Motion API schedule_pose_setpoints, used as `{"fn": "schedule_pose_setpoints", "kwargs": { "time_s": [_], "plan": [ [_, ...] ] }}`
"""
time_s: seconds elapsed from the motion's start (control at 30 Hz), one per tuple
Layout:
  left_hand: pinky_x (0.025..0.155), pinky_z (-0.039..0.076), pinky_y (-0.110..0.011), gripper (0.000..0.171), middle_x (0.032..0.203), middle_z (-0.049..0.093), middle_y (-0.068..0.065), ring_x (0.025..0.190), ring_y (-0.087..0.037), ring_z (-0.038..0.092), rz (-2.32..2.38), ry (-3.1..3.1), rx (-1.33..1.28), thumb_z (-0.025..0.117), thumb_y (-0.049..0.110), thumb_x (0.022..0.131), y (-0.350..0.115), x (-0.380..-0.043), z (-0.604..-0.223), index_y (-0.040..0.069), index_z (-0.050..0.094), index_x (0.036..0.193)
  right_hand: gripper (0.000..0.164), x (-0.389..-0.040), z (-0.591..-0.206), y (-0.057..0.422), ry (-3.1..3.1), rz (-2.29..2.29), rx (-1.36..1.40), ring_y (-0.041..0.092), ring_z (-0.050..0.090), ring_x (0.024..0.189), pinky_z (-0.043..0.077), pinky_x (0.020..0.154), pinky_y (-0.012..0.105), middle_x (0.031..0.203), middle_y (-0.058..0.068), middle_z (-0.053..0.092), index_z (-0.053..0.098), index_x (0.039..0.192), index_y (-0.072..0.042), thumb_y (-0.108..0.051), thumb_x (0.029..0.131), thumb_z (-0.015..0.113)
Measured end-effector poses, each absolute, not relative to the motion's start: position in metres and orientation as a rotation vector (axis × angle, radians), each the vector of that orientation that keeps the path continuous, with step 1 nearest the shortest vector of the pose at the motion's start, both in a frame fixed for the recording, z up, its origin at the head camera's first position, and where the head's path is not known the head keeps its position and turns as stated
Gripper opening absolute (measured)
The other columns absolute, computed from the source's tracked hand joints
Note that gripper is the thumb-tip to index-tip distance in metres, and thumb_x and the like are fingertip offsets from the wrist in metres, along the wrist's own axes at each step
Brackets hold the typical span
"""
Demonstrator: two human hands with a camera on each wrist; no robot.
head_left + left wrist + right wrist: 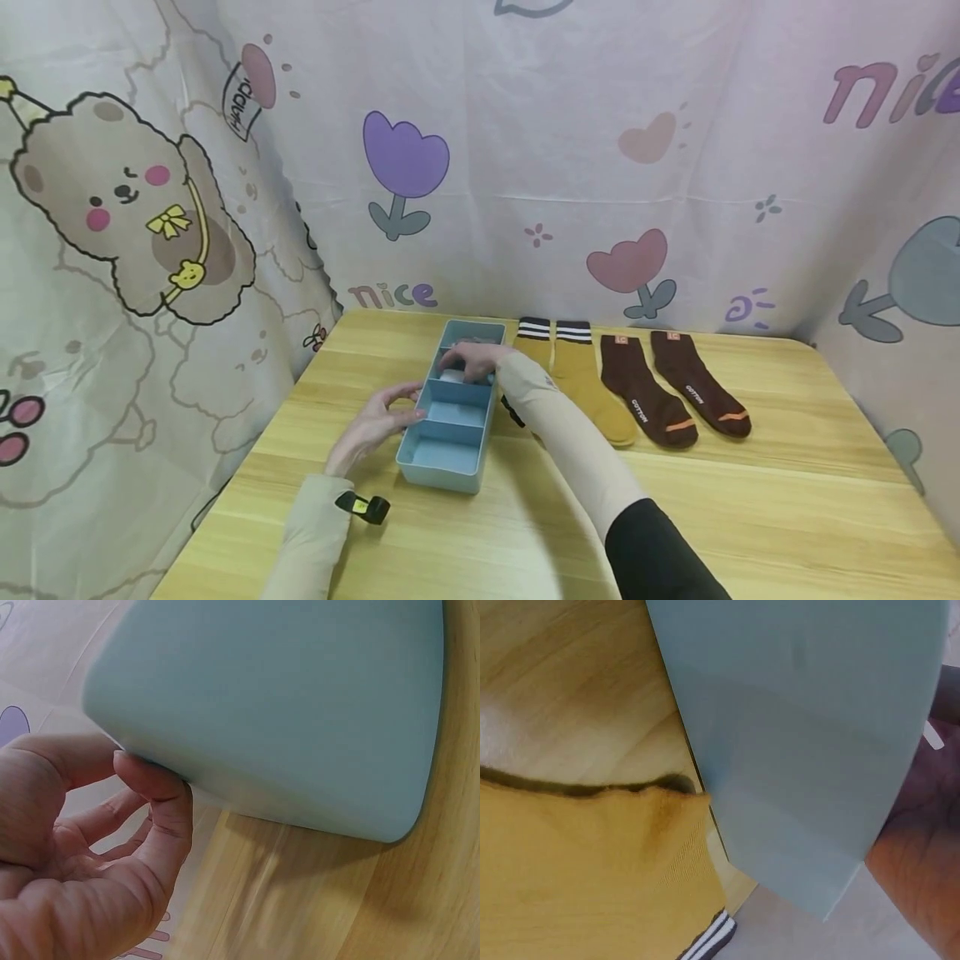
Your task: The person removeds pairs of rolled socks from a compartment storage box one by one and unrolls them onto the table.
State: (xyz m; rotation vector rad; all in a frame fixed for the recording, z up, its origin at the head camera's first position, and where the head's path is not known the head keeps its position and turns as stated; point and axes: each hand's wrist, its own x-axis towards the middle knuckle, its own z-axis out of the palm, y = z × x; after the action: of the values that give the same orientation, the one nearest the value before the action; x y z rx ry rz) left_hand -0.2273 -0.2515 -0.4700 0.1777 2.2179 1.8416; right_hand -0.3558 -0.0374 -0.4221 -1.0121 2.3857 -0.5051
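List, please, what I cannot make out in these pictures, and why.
- Head: white item, mostly covered by the right hand.
- Head: part of the yellow socks, behind the right sleeve.
- Head: tags on the brown socks, print too small.
- Wrist views: inside of the blue box, hidden by its walls.

In the head view, the fingertips of the right hand (480, 360) are hidden inside a compartment of the blue box (438, 478), and the white thing (452, 377) beneath them is too covered to identify. The right sleeve (562, 433) hides part of the yellow socks (588, 396); the picture's bottom edge cuts off that sleeve and the left sleeve (309, 533). Lettering on the brown socks' tags (621, 340) is too small to read. In the left wrist view, the top edge crops the box. In the right wrist view, its wall and the right edge conceal most of the right hand.
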Motion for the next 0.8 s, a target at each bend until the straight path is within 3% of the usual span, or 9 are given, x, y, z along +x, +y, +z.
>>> {"fn": "schedule_pose_setpoints", "kwargs": {
  "time_s": [0.2,0.37,0.57,0.8],
  "plan": [
    [0.079,0.058,-0.025,0.063,0.132,0.044,-0.026,0.089,-0.008,0.065,1.831,2.240,0.179,0.066,0.002,0.092,-0.251,-0.227,-0.468,-0.005,0.040,0.149,0.055,-0.358,-0.428,-0.040,2.418,-0.508,-1.109,0.021,0.056,0.124,0.047,0.109,0.037,0.140,0.006,0.064,0.066,0.133,-0.015,0.010,0.083,0.062],
    [0.072,0.057,-0.024,0.062,0.126,0.047,-0.023,0.084,-0.008,0.063,1.827,2.270,0.168,0.067,0.002,0.091,-0.250,-0.227,-0.466,-0.004,0.042,0.148,0.055,-0.357,-0.430,-0.035,2.455,-0.565,-1.158,0.022,0.057,0.120,0.050,0.101,0.033,0.136,0.008,0.066,0.067,0.132,-0.012,0.010,0.083,0.061],
    [0.072,0.057,-0.025,0.063,0.123,0.049,-0.021,0.084,-0.008,0.065,1.849,2.268,0.147,0.067,0.001,0.091,-0.250,-0.227,-0.463,-0.005,0.042,0.148,0.052,-0.352,-0.426,-0.024,2.465,-0.764,-1.190,0.019,0.057,0.100,0.049,0.083,0.024,0.131,0.013,0.067,0.066,0.133,-0.010,0.008,0.084,0.061],
    [0.069,0.054,-0.022,0.063,0.127,0.049,-0.024,0.082,-0.008,0.062,1.821,2.316,0.082,0.067,0.003,0.092,-0.254,-0.228,-0.459,-0.002,0.042,0.149,0.050,-0.344,-0.413,-0.007,2.455,-1.021,-1.212,0.021,0.062,0.109,0.051,0.092,0.026,0.137,0.012,0.065,0.064,0.135,-0.009,0.005,0.087,0.063]
  ]
}}
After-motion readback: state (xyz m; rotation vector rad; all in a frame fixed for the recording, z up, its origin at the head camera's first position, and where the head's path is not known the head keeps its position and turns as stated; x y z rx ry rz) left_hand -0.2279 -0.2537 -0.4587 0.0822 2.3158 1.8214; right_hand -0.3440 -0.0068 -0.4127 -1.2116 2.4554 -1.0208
